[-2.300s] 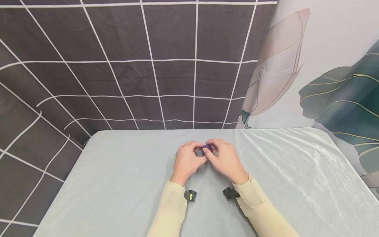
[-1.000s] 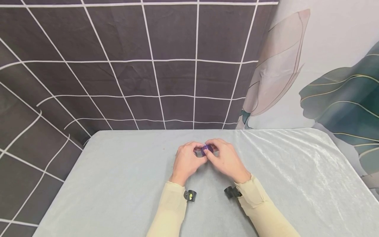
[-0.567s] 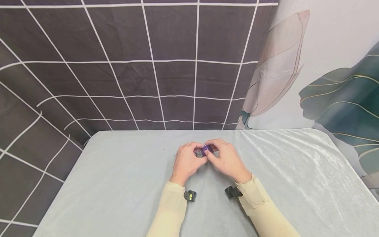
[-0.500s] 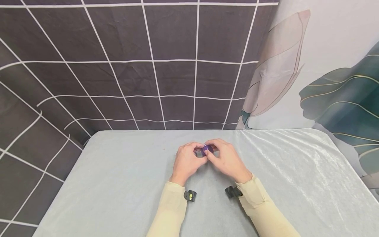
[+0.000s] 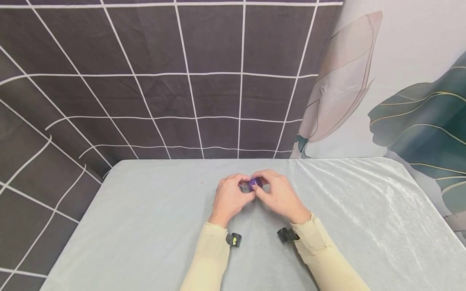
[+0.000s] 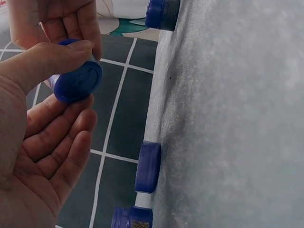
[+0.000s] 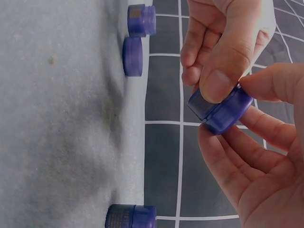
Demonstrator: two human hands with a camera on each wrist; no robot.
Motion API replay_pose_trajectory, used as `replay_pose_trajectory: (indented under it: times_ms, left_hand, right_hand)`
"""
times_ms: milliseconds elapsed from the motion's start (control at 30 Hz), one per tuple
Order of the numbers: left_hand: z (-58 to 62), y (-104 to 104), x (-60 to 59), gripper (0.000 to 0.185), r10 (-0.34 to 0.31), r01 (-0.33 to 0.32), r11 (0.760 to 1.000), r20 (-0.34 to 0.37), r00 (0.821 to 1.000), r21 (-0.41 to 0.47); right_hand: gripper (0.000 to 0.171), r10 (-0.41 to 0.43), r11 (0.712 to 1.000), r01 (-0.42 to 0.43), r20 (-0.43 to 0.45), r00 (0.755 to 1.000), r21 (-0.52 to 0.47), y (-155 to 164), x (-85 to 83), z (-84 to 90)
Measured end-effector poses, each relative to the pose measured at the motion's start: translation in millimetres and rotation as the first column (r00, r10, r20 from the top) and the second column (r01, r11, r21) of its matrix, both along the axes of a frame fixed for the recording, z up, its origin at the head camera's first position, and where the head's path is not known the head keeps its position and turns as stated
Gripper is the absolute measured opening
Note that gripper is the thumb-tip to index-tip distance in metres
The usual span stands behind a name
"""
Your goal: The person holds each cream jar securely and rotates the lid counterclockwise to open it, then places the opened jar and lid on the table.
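From here the table (image 5: 138,230) looks pale and velvety, rumpled toward its far right corner; near the middle of its far edge the left hand (image 5: 230,197) and right hand (image 5: 278,197) together pinch a glossy, squat, round purple jar (image 5: 256,184)

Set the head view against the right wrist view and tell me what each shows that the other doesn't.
Only the head view: pale sleeves, black wrist devices and the leaf-patterned cloth.

Only the right wrist view: a bare-necked jar, a separate lid and a capped jar standing on the table.

Both: the left hand and right hand holding a purple jar, plus the table and the gridded backdrop.
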State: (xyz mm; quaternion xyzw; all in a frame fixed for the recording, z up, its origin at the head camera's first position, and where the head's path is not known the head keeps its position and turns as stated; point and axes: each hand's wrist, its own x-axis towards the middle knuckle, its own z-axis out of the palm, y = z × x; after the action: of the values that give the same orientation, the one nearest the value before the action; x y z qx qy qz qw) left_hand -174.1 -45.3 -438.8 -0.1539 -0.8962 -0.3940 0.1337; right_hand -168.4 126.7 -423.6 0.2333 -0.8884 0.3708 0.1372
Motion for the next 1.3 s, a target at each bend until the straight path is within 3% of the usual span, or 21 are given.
replay_pose_trajectory:
  times_ms: [567,1300]
  left_hand:
    - [0.3,0.6,-0.2,0.034,-0.001,0.0,1.0,0.038,0.999,0.011]
    - [-1.2,-0.6,-0.4,0.03,-0.016,0.017,1.0,-0.015,1.0,0.017]
  right_hand:
    - [0.024,0.011,1.0,-0.011,-0.008,1.0,0.002,0.5,-0.8,-0.5]
    - [0.031,-0.006,1.0,0.006,0.002,1.0,0.003,1.4,0.0,0.8]
